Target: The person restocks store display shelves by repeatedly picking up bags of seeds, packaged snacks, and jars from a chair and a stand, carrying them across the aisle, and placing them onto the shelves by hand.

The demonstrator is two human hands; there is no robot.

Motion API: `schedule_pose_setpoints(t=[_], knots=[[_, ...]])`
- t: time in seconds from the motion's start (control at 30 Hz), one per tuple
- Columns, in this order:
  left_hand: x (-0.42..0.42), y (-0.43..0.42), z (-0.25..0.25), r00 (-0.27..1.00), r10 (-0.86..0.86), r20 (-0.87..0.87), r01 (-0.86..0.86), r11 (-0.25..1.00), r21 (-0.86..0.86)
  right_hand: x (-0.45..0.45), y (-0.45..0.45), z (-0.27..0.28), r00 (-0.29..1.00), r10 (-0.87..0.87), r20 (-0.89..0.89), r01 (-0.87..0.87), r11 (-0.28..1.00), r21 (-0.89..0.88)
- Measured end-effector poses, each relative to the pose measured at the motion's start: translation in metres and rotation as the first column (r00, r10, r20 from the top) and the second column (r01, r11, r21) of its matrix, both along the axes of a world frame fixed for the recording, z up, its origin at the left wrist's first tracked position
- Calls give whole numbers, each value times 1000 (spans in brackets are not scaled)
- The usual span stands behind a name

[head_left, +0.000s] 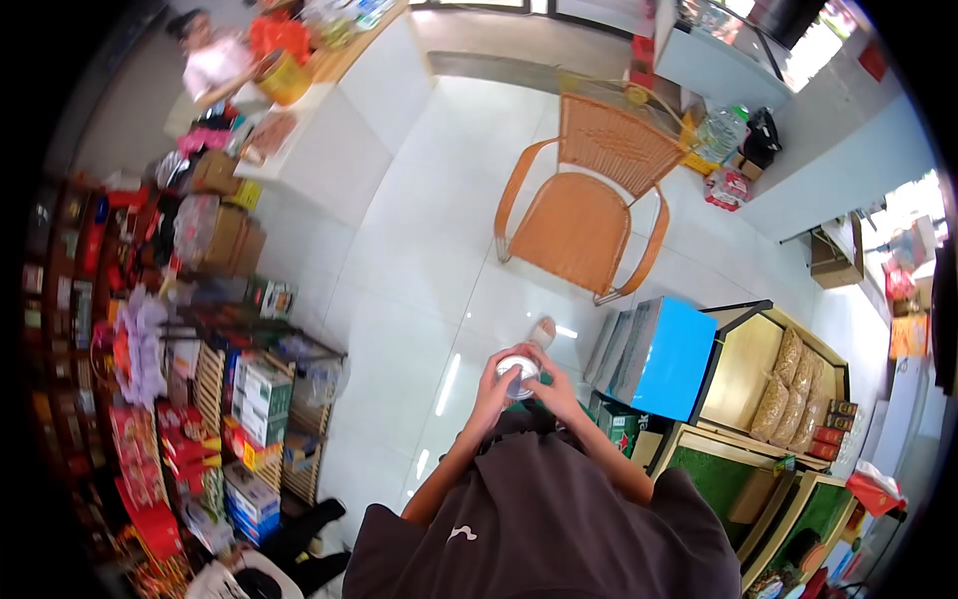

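Note:
A small round container with a whitish, shiny top (517, 369) is held in front of my dark shirt, near the middle of the view. My left hand (493, 383) wraps round its left side, with the thumb on the top. Round the right side curls my right hand (552, 386), its thumb also near the top edge. The fingers of both hands meet at the far side. What the container holds is too small to tell.
A brown wicker armchair (574, 225) stands ahead on the tiled floor. Right of me are a blue box (671, 359) and bags in a wooden case (788, 394). Goods fill the shelves (324, 399) at left. Another person (215, 65) is behind the counter (339, 150).

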State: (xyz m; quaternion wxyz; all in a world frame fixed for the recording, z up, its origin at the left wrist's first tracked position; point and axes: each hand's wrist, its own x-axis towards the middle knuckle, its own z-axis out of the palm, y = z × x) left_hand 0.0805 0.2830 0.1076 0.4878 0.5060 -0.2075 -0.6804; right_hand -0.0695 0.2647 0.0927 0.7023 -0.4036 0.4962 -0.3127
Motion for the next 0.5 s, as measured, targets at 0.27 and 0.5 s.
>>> schedule_pose_setpoints(t=[0.27,0.5], knots=[[-35,-133,-16,993,-115,-6,116,992,53,-35,-109,-16,991,-129,-30,125,984,-126],[-83,-217,-18,936,-336,102,338,941,-2,-74,-163,-28,904,-418,-87,418,908,-14]])
